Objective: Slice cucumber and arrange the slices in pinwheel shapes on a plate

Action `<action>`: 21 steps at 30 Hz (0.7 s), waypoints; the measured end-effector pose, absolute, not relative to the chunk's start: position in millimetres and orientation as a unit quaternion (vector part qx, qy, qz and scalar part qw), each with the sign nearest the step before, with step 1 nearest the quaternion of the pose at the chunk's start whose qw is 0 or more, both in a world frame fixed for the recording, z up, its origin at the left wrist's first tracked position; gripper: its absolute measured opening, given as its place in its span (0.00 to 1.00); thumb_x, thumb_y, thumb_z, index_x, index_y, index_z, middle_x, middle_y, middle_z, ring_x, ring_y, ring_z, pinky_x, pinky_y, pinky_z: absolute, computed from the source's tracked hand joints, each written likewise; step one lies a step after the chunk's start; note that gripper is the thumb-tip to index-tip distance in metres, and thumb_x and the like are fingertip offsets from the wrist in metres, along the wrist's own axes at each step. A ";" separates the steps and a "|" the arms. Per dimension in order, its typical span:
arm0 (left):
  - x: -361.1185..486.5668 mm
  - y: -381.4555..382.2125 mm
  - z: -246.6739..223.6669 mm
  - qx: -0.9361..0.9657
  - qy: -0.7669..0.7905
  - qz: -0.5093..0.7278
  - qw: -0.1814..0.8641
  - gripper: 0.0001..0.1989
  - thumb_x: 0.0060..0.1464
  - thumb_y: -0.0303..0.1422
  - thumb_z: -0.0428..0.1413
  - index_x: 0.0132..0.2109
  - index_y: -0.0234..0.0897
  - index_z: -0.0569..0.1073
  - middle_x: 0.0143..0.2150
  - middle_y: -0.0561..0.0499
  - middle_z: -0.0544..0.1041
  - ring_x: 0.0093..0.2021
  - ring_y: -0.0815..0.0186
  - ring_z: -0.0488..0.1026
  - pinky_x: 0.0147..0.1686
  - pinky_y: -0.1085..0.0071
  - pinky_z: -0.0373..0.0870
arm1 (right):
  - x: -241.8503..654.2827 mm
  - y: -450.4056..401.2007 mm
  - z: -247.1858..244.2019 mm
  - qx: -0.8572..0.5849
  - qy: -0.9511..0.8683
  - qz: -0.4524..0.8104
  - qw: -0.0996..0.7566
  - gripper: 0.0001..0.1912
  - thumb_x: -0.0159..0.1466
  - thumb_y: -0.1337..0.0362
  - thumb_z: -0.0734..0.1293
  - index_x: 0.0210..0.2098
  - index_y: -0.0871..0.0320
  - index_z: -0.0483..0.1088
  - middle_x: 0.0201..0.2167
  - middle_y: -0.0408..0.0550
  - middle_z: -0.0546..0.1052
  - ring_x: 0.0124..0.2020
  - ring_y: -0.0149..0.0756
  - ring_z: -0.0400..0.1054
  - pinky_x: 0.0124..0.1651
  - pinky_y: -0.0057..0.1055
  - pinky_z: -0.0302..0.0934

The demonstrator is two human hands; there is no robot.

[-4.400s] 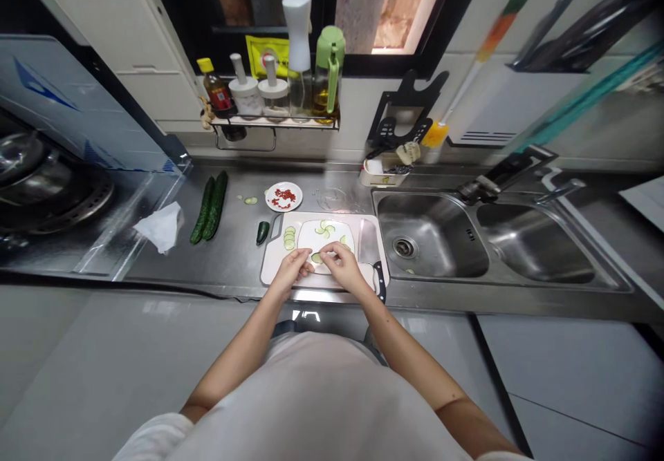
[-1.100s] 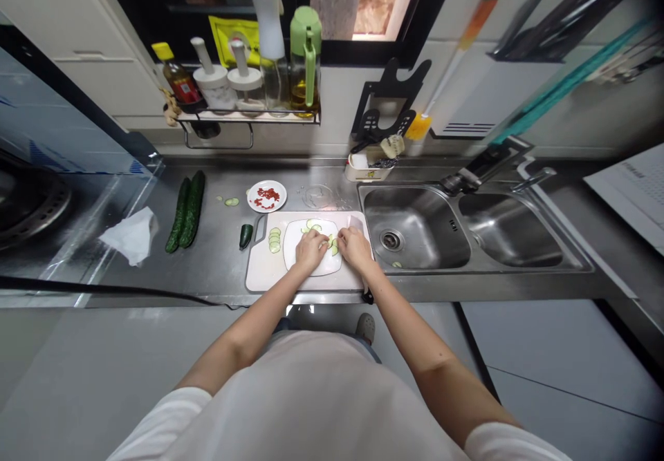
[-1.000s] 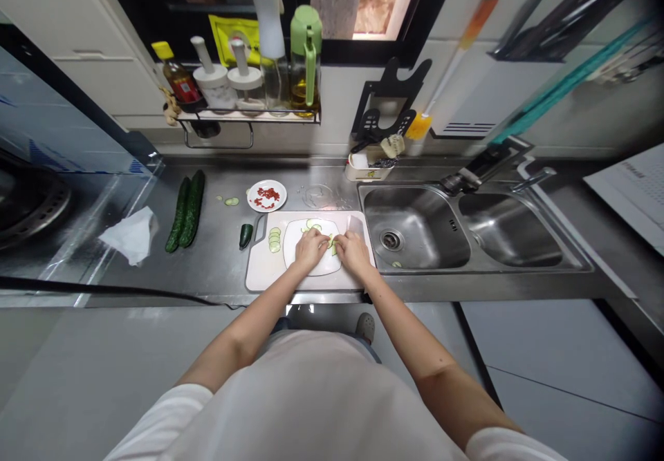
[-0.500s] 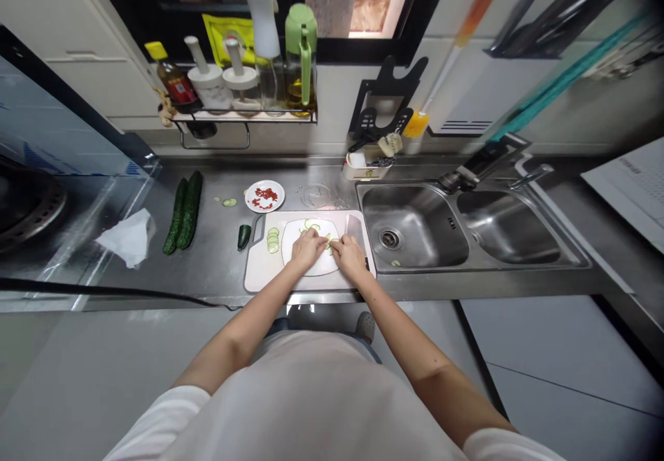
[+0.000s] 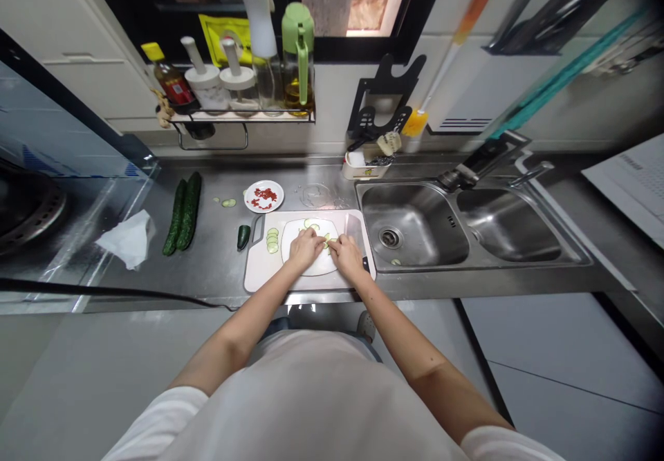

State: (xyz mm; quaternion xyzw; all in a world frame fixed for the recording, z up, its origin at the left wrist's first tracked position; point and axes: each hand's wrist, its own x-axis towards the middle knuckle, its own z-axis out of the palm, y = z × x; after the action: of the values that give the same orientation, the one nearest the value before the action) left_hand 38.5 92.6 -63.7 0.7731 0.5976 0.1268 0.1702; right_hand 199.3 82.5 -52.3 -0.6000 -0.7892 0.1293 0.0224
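My left hand [image 5: 306, 248] and my right hand [image 5: 346, 255] meet fingertip to fingertip over a white plate [image 5: 291, 262]. Both are pinched closed on thin cucumber slices [image 5: 328, 241]; which slice each one holds is hard to make out. More slices lie at the far side of the plate. Beneath it is a cutting board [image 5: 259, 274], with a short row of cucumber slices [image 5: 272, 240] on its left part. A knife [image 5: 355, 224] rests on the board's right side, its handle partly behind my right hand.
Left of the board are a cucumber end [image 5: 243, 236], two whole cucumbers [image 5: 183, 213] and a crumpled white cloth or tissue [image 5: 127, 238]. A small plate with chopped red pieces [image 5: 264, 196] stands behind the board. A double sink [image 5: 415, 229] adjoins the right; a condiment rack [image 5: 243, 117] hangs above.
My hands stay over the plate with only slight finger movement at the slices. The view has shifted a little; the other things stay where they were.
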 end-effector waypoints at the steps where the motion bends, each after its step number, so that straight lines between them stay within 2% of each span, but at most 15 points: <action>1: 38.3 92.6 -63.7 0.774 0.597 0.127 0.168 0.14 0.62 0.41 0.50 0.49 0.49 0.78 0.46 0.48 0.69 0.47 0.61 0.63 0.41 0.69 0.65 | 199.1 82.4 -52.5 -0.600 -0.789 0.132 0.026 0.16 0.70 0.62 0.57 0.48 0.53 0.76 0.44 0.53 0.70 0.45 0.42 0.59 0.41 0.31 0.54; 7: 35.8 88.5 -65.2 0.785 0.584 0.148 0.142 0.14 0.63 0.38 0.49 0.50 0.45 0.76 0.46 0.47 0.70 0.48 0.61 0.64 0.42 0.68 0.66 | 203.0 81.6 -54.5 -0.603 -0.778 0.157 0.079 0.17 0.70 0.63 0.57 0.51 0.53 0.74 0.43 0.52 0.71 0.46 0.41 0.60 0.44 0.31 0.56; 12: 35.4 82.2 -65.7 0.826 0.531 0.149 0.114 0.16 0.64 0.34 0.46 0.54 0.45 0.74 0.46 0.47 0.71 0.47 0.61 0.64 0.42 0.69 0.66 | 210.9 84.2 -55.2 -0.659 -0.727 0.135 0.141 0.19 0.70 0.63 0.55 0.54 0.57 0.71 0.44 0.52 0.73 0.47 0.42 0.62 0.47 0.32 0.55; 18: 39.3 83.1 -70.0 0.838 0.521 0.120 0.112 0.17 0.64 0.33 0.46 0.54 0.46 0.75 0.45 0.46 0.71 0.45 0.61 0.64 0.39 0.69 0.65 | 211.9 91.5 -53.8 -0.693 -0.697 0.153 0.103 0.16 0.69 0.59 0.57 0.44 0.56 0.74 0.42 0.52 0.75 0.45 0.42 0.63 0.43 0.32 0.55; 21: 39.8 84.3 -71.5 0.838 0.522 0.106 0.120 0.17 0.64 0.33 0.46 0.54 0.46 0.75 0.45 0.46 0.70 0.45 0.61 0.64 0.39 0.69 0.65 | 211.2 93.2 -52.9 -0.702 -0.688 0.159 0.090 0.16 0.69 0.59 0.57 0.42 0.56 0.75 0.43 0.52 0.75 0.46 0.42 0.63 0.44 0.32 0.55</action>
State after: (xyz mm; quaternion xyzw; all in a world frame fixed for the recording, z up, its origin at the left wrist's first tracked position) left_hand 39.8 84.3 -71.5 0.8380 0.5216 0.1061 0.1202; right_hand 211.2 93.2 -52.9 -0.7020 -0.6883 0.1595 0.0896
